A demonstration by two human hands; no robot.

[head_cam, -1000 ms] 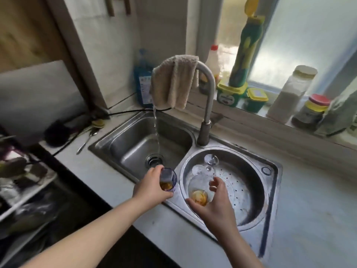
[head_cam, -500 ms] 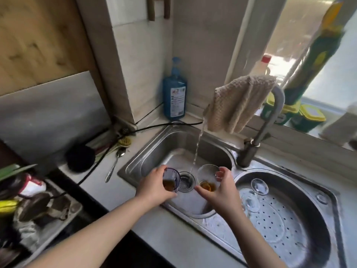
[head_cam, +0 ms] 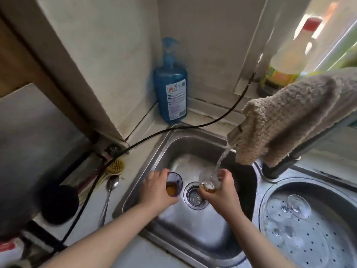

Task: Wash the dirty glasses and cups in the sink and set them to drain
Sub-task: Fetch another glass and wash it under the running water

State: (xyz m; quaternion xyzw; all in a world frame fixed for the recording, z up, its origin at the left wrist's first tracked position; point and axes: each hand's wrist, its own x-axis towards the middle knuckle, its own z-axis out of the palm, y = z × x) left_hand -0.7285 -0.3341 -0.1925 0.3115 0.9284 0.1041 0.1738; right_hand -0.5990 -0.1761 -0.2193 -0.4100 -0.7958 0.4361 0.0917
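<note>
Daylit from window, blurred, edges warped

i see pale, stained tiled walls [head_cam: 119,55] meeting in a corner behind a grey countertop [head_cam: 135,151] — a wooden panel [head_cam: 17,60] sits at far left. daylight pours through the window [head_cam: 332,26] at upper right — bright, washed out.

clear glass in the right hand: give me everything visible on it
The clear glass is a small transparent tumbler, glass by its look, with a little amber liquid pooled at its bottom. The right hand grips it from the side, mouth tipped up toward the tap. The water stream from the faucet falls straight into it. It is held above the left sink basin, just right of the drain, touching nothing but the hand and the water.
</note>
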